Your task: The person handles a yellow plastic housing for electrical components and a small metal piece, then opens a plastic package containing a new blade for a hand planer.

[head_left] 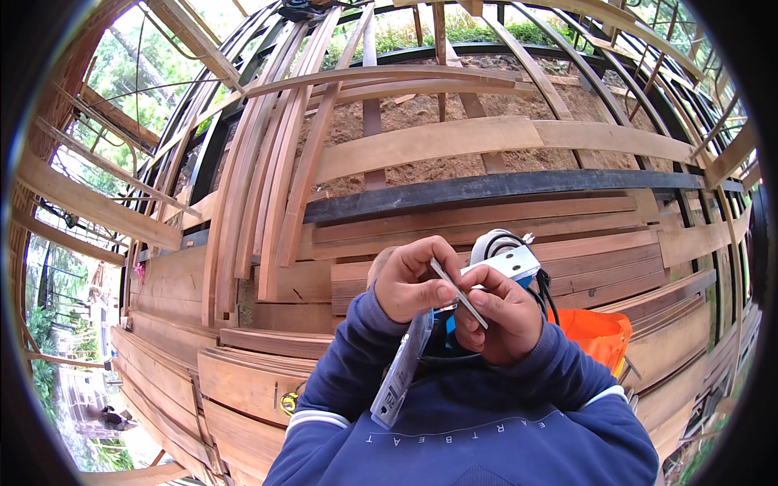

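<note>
Fingers of both hands (458, 296) (2 in all) pinch a thin metal strip (459, 293).

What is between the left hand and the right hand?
In the head view, a thin metal strip bridges the left hand and right hand, pinched by both.

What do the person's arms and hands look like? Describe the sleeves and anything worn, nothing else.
Both arms are in dark navy blue long sleeves with ribbed cuffs at the wrists. A thin white stripe shows on each sleeve lower down. The left hand and the right hand are bare: no gloves. No ring or watch can be made out. The same navy fabric carries small pale lettering across the lower part.
</note>
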{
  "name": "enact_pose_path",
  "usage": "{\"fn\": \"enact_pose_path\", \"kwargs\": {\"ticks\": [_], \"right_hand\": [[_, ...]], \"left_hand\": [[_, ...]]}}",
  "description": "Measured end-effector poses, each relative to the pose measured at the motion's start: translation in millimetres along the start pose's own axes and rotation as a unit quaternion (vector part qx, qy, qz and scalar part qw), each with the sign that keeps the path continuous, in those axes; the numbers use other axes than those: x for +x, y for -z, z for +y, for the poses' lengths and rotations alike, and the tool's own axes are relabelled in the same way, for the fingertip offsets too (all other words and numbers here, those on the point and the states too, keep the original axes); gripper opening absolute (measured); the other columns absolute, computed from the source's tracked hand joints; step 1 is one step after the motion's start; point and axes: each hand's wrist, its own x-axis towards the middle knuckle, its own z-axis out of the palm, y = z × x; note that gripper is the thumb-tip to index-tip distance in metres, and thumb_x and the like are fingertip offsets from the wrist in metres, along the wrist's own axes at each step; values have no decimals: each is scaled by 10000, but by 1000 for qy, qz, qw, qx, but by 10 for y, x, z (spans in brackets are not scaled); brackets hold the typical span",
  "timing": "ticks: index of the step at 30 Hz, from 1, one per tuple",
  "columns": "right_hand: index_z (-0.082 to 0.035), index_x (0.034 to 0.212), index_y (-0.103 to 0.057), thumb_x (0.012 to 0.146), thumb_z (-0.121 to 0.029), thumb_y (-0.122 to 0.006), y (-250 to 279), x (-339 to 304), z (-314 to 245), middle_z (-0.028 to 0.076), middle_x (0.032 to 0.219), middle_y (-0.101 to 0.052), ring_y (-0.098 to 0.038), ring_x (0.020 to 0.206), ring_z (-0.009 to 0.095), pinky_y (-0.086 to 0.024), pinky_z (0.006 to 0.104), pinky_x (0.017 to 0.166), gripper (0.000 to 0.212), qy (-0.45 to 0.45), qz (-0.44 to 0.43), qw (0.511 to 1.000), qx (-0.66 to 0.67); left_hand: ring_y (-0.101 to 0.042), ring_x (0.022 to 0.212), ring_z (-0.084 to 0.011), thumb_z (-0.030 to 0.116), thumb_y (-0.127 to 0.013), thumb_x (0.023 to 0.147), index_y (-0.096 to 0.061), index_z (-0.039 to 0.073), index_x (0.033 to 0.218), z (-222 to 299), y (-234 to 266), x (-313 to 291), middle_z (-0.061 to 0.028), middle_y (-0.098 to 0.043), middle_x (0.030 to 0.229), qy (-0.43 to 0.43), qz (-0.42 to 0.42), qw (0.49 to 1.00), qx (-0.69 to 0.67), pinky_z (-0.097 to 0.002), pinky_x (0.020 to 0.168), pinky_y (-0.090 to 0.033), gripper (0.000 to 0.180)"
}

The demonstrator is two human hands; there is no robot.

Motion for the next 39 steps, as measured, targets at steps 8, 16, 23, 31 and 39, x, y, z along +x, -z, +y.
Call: {"fn": "enact_pose_path", "kwargs": {"ticks": [8, 16, 23, 31, 39], "right_hand": [[-42, 1130, -509, 980, -135, -543, 17, 4, 2, 87, 709, -558, -497, 544, 165, -400, 302, 518, 179, -2, 13, 998, 56], [6, 1301, -495, 975, -124, -531, 18, -10, -53, 99, 704, -571, -534, 582, 189, -420, 310, 534, 353, 71, -7, 996, 44], [1, 1324, -482, 943, -111, -553, 358, -212, -257, 136, 782, -597, -574, 632, 229, -455, 325, 565, 403, 214, -16, 977, -6], [-3, 1210, -495, 920, -111, -577, 535, -511, -639, 109, 736, -579, -565, 592, 178, -446, 265, 517, 320, 255, 84, 946, -183], [3, 1174, -599, 879, -26, -642, -75, -664, -530, 99, 752, -636, -612, 603, 156, -461, 251, 559, 299, 192, 131, 677, -699]], "left_hand": [[-593, 652, -50, 267, -714, 899, -581, 9, 1049, 30, 10, 14, -13, -636, 807, 50, -16, 995, -87, -174, 539, -422, 326], [-400, 417, -29, 334, -584, 979, -553, -4, 1196, -109, 21, 49, 3, -517, 581, -3, 86, 995, -49, -167, 398, -266, 403], [-412, 539, -43, 460, -420, 1030, -704, -17, 902, -225, 251, 68, 14, -505, 588, 83, 264, 960, 50, -226, 504, -303, 570], [-525, 775, -76, 214, -662, 920, -668, -7, 905, -103, 81, -19, -19, -609, 839, 157, 99, 926, 329, -250, 705, -434, 222], [-631, 712, -267, 218, -629, 920, -636, 1, 907, -147, -220, 28, -146, -654, 734, 132, 140, 909, 370, -349, 670, -483, 218]]}}
